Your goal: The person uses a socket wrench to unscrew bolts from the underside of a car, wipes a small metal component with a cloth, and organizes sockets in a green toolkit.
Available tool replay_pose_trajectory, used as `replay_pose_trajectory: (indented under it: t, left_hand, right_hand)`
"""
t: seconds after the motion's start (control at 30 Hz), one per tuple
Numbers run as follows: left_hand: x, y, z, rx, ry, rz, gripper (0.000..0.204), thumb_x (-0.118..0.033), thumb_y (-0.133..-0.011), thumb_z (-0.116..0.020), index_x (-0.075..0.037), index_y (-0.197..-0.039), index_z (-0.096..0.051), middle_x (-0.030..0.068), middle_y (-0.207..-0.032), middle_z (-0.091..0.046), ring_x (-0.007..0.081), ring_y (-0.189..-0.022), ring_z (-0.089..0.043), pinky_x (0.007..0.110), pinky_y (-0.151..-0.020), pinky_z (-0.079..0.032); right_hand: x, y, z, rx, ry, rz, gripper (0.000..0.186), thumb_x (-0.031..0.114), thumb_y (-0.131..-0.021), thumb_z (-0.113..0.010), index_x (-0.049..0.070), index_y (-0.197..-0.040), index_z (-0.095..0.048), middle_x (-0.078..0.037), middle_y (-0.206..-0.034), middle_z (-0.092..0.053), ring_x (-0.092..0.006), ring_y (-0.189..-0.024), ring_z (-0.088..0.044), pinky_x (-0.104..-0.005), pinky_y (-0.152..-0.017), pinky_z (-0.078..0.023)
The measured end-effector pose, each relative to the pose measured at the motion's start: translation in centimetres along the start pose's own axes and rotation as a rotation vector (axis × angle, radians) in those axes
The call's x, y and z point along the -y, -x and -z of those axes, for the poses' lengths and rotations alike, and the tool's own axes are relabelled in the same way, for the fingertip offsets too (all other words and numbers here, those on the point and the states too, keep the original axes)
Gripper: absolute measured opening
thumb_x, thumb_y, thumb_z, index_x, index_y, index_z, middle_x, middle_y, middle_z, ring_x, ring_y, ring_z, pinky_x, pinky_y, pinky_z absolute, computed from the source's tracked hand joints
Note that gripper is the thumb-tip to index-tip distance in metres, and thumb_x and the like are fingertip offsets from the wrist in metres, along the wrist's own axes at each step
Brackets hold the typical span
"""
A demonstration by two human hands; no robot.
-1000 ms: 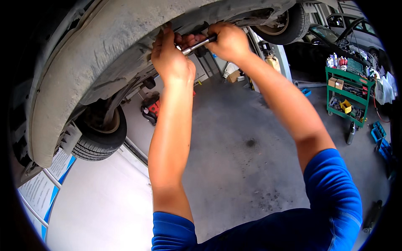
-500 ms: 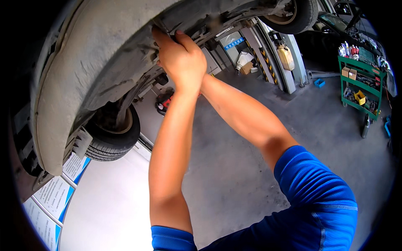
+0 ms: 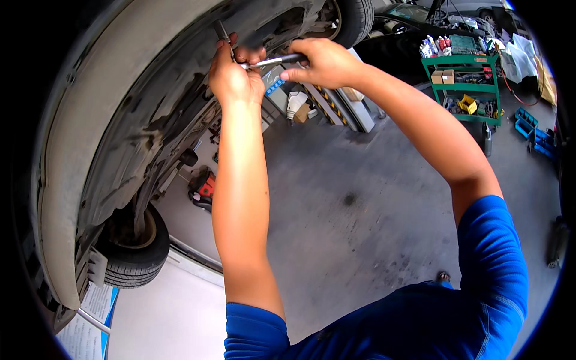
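Observation:
Overhead is the raised car's dirty underside panel, inside a pale bumper. My left hand is closed around the head of a ratchet wrench, just below the panel. From that hand a metal socket extension points up to the panel; whether its tip sits on a fastener I cannot tell. My right hand grips the ratchet's dark handle end, fingers wrapped and thumb underneath. The handle lies nearly level between both hands.
A tyre hangs at the lower left, another at the top. Beyond my right arm stands a green tool cart with bottles and boxes, near blue trays. A striped lift post rises behind the hands. A red-and-black machine sits on the floor.
My right hand has moved from behind the left wrist out to the right, and the ratchet handle now shows in it. The view has shifted, bringing the cart further left.

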State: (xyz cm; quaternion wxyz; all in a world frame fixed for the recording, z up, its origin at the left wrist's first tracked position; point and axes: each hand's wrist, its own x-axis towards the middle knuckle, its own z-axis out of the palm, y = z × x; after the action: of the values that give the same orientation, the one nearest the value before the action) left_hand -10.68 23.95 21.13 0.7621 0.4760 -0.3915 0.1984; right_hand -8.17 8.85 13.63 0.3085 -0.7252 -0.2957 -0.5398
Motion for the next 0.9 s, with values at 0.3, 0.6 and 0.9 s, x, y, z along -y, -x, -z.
replay_pose_trajectory:
  t: [0.3, 0.6, 0.9]
  left_hand:
    - [4.9, -4.3, -0.9, 0.115, 0.282, 0.003, 0.03, -0.025, -0.097, -0.037, 0.001, -0.104, -0.052, -0.0012, -0.059, -0.038, 0.0126, -0.054, -0.038, 0.038, -0.077, -0.045]
    - [6.2, -5.6, -1.6, 0.292, 0.359, -0.138, 0.034, -0.031, -0.098, -0.036, -0.002, -0.106, -0.053, -0.0029, -0.058, -0.038, 0.0082, -0.05, -0.036, 0.025, -0.063, -0.039]
    - [6.6, -4.1, -4.8, -0.258, -0.913, -0.513, 0.023, -0.016, -0.091, -0.047, 0.001, -0.105, -0.049, 0.0037, -0.069, -0.049, 0.0146, -0.055, -0.045, 0.033, -0.057, -0.043]
  right_hand:
    - [-1.6, -2.3, 6.7, -0.174, 0.31, 0.322, 0.02, 0.028, -0.076, -0.064, 0.011, -0.086, -0.062, -0.007, -0.077, -0.059, -0.0265, -0.08, -0.061, -0.0378, -0.067, -0.05]
    - [-5.6, -3.9, 5.4, -0.65, 0.293, 0.665, 0.022, 0.019, -0.067, -0.061, 0.016, -0.088, -0.063, 0.003, -0.088, -0.054, -0.0172, -0.083, -0.051, -0.0306, -0.068, -0.04]
    - [-0.6, -6.2, -12.8, -0.09, -1.258, 0.055, 0.028, 0.023, -0.076, -0.067, 0.001, -0.092, -0.06, -0.019, -0.09, -0.061, -0.0331, -0.085, -0.061, -0.0409, -0.074, -0.048]
